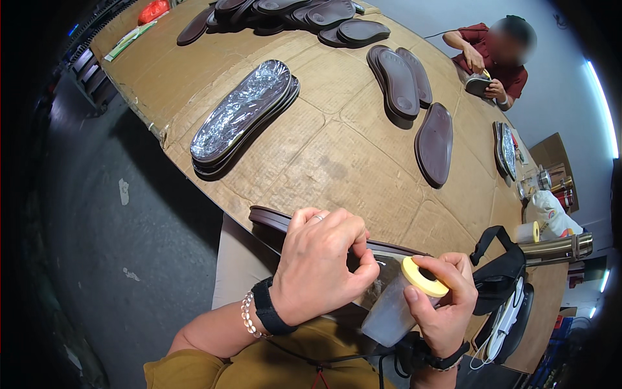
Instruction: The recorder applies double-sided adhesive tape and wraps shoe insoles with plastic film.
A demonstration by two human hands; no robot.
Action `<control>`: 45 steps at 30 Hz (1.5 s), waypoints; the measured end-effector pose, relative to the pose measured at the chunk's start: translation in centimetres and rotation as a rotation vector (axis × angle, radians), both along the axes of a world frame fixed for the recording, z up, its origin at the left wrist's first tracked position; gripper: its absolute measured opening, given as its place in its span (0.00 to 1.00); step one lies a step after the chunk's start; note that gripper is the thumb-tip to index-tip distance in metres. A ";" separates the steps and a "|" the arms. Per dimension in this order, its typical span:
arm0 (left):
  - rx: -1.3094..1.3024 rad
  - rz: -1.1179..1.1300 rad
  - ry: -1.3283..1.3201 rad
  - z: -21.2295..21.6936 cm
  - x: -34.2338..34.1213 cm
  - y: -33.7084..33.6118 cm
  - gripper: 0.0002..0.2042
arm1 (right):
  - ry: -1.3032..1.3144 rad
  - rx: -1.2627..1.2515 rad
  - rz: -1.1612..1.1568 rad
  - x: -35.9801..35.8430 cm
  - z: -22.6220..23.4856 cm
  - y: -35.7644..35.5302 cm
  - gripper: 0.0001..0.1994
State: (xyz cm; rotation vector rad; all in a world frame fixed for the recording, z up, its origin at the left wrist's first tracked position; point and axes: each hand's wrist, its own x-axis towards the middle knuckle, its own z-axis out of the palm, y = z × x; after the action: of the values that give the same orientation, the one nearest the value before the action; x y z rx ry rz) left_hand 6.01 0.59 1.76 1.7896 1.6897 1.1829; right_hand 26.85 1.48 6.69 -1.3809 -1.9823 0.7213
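Observation:
My right hand (447,292) grips a roll of clear plastic film (392,318) by its yellow core, thumb on the core's rim. Close beside it, my left hand (330,262) is closed in a pinch over a dark brown shoe sole (269,218) at the near table edge. Whatever sits between the left fingertips is hidden. Shiny film shows just right of those fingertips, between them and the roll. Much of the sole lies behind my left hand.
A film-covered stack of soles (243,113) lies left on the cardboard-covered table (324,155). Brown soles (398,81) lie farther off, with a pile (330,14) behind. Right are a black bag (499,266) and steel flask (554,247). A co-worker (499,58) holds a sole across the table.

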 end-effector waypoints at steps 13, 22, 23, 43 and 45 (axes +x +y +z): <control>-0.056 -0.066 -0.013 0.4 -0.5 -0.1 0.08 | -0.010 -0.014 -0.002 0.1 0.1 -0.4 0.23; -0.069 -0.077 -0.006 0.3 -0.7 -0.2 0.08 | 0.009 -0.021 -0.011 0.1 0.0 -0.6 0.23; -0.070 -0.080 -0.002 0.3 -0.7 -0.2 0.08 | 0.006 -0.018 -0.010 0.1 -0.1 -0.7 0.23; 0.069 -0.222 0.048 -0.4 -2.0 -1.1 0.13 | 0.009 -0.008 -0.012 0.2 -0.2 -0.9 0.22; 0.103 -0.234 0.073 -0.7 -2.2 -1.1 0.15 | 0.015 -0.016 -0.023 0.0 -0.1 -0.9 0.22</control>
State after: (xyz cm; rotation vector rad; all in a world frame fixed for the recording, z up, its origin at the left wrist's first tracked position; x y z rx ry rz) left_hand 3.85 -0.54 1.05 2.0509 1.4316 1.1324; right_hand 26.83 0.55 6.54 -1.4018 -1.9496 0.7369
